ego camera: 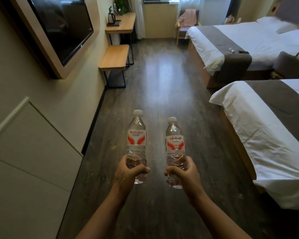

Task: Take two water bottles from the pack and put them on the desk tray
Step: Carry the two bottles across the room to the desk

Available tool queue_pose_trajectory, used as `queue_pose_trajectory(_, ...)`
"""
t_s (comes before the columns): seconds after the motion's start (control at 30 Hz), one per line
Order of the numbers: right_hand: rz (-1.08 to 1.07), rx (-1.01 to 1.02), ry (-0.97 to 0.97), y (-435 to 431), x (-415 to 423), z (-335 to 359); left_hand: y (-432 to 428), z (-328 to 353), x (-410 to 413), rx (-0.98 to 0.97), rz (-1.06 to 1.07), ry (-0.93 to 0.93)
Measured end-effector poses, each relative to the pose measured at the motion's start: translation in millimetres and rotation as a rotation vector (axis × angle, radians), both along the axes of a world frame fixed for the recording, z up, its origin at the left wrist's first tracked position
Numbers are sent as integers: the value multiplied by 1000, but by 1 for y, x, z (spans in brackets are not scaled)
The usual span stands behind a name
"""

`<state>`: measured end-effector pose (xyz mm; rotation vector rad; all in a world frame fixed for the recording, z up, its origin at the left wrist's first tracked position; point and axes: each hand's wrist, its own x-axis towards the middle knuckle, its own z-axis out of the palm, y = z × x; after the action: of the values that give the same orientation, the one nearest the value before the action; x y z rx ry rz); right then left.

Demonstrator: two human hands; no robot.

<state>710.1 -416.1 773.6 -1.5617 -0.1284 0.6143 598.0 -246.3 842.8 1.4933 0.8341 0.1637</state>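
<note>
I hold two clear water bottles upright in front of me over the dark floor. The left bottle [136,135], with a white cap and a red and white label, is gripped near its base by my left hand [129,173]. The right bottle [175,144] looks the same and is gripped low by my right hand [185,173]. Far ahead on the left, a wooden desk [126,25] carries a dark tray [114,24] with a kettle [111,17] on it. The pack is out of view.
A wall-mounted TV [62,26] and a low wooden bench [115,56] line the left wall. Two beds [269,114] with white sheets fill the right side. An open strip of floor [155,80] runs between them toward the desk. A chair [186,21] stands by the window.
</note>
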Motion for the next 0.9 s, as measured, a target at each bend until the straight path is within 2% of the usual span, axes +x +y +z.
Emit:
queue_pose_trajectory(0.47, 6, -11, 23, 2, 82, -3, 10, -19, 83, -8, 22, -18)
queue_pose_trajectory(0.63, -5, -28, 13, 35, 144, -14, 48, -36, 143, -37, 10, -14)
queue_pose_trajectory(0.9, -68, -83, -22, 130, 276, -26, 150, -49, 283, -63, -61, -30)
